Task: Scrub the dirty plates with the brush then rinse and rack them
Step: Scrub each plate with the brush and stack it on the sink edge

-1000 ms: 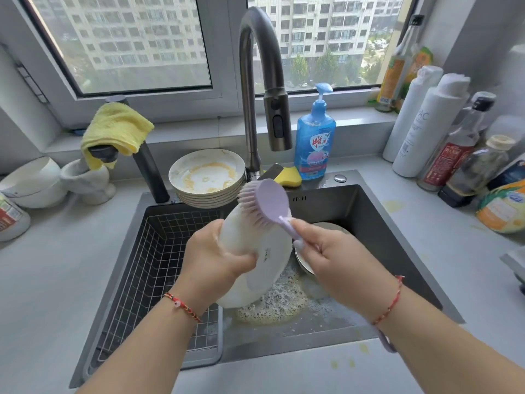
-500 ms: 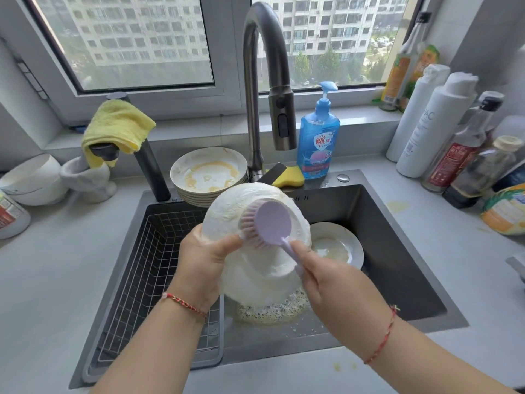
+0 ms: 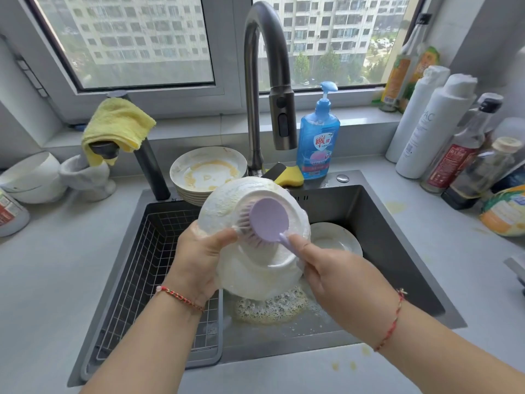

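Two hands are busy over the sink [image 3: 397, 237], so this is clearly the scrub step. Left hand [image 3: 199, 257] grips the soapy plate [image 3: 227, 206] by its left edge, thumb curled over the rim, holding it tilted up with its underside facing the camera. Right hand [image 3: 335, 277] is wrapped round the handle of the purple brush [image 3: 268, 220], and the bristles are pressed flat on the plate's base ring. Below that there's a puddle of yellowish foam [image 3: 270, 308] on the sink floor.

My guess: the back is about done, and next up is a rinse. That needs the plate swung under the faucet [image 3: 281, 120], which hangs just behind and above it. No water running that I can see, so somebody has to free a hand to turn it on. The plate looks slick with suds, so the one-handed grip is the risky bit.

After that it goes into the wire rack [image 3: 147, 265] on the left side of the sink, which looks like it has nothing in it yet.

Further back: another plate [image 3: 338, 240] lying in the sink to the right, partly hidden, then a stack [image 3: 207, 169] of dirty ones with yellow smears at the back rim beside the faucet. So plenty left. Sponge [image 3: 289, 177] and blue soap bottle [image 3: 318, 137] sit behind the sink, yellow cloth [image 3: 119, 123] to the left, bottles [image 3: 426, 123] crowd the counter [image 3: 56, 280] at right.
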A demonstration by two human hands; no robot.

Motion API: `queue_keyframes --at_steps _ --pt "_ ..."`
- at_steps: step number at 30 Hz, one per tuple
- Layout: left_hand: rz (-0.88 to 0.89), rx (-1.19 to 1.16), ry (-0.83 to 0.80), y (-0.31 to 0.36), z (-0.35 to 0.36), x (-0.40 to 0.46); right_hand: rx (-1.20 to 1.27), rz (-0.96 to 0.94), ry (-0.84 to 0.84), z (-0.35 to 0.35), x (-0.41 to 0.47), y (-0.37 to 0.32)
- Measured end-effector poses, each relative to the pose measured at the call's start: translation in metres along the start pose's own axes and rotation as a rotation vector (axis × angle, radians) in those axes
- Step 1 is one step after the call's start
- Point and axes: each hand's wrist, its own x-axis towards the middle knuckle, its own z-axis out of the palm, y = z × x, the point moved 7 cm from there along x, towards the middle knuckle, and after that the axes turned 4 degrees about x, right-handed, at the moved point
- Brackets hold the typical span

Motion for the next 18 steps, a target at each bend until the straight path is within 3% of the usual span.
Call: queue_keyframes --at_steps 8,12,18 --pt "-0.016 -0.011 0.014 -0.004 -0.008 -0.001 -0.070 0.178 -0.073 0.001 0.010 0.032" --pt "-0.052 -0.025 0.018 -0.010 -0.003 -0.001 -0.095 0.155 -0.039 0.006 0.029 0.021" --pt "-0.039 -0.017 0.061 -0.003 -0.019 0.002 -0.192 0.132 -0.125 0.015 0.011 0.025"
